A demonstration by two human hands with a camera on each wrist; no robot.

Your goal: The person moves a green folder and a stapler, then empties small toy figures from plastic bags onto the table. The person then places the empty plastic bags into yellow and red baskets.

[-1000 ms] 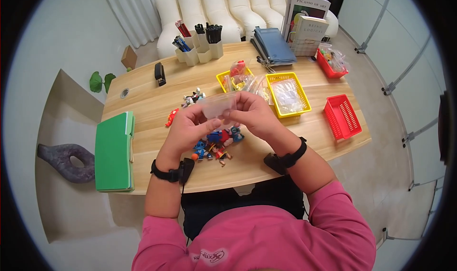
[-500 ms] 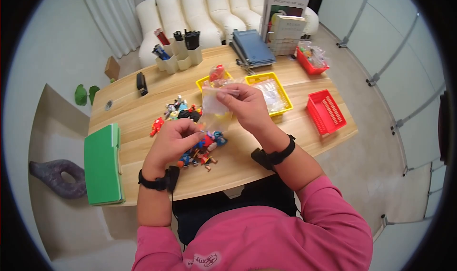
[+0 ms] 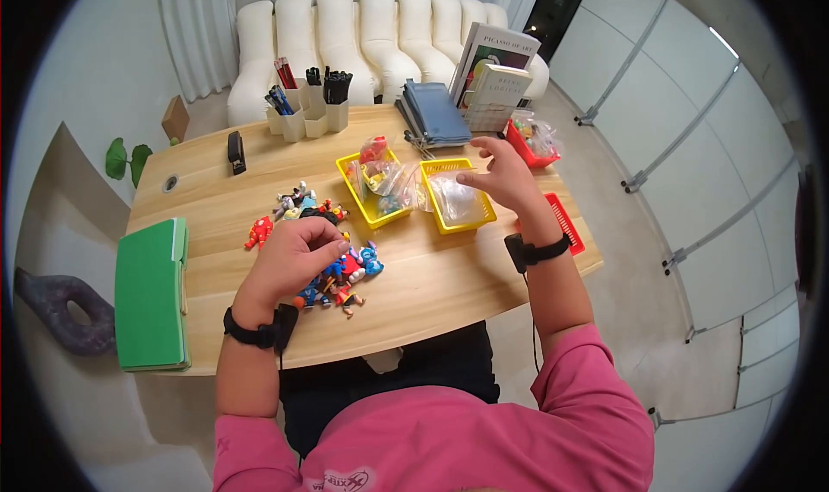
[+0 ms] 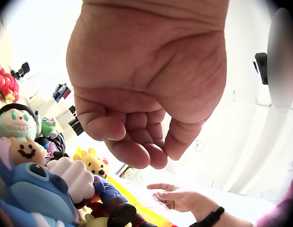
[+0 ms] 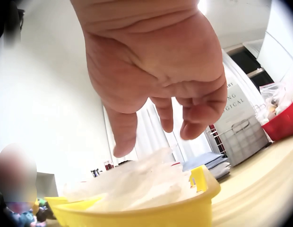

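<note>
On your wooden table, the right-hand yellow basket sits below your right hand, whose parted fingers hold nothing. Well apart, your left hand curls loosely, gripping nothing visible. Clear plastic bags lie in that basket; toy figurines lie beside the left hand. You're likely fetching a bag; next calls for pinching one.

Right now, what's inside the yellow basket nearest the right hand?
The yellow basket holds clear plastic bags; whatever lies beneath them is hidden. In the head view, the right hand covers part of the basket.
</note>
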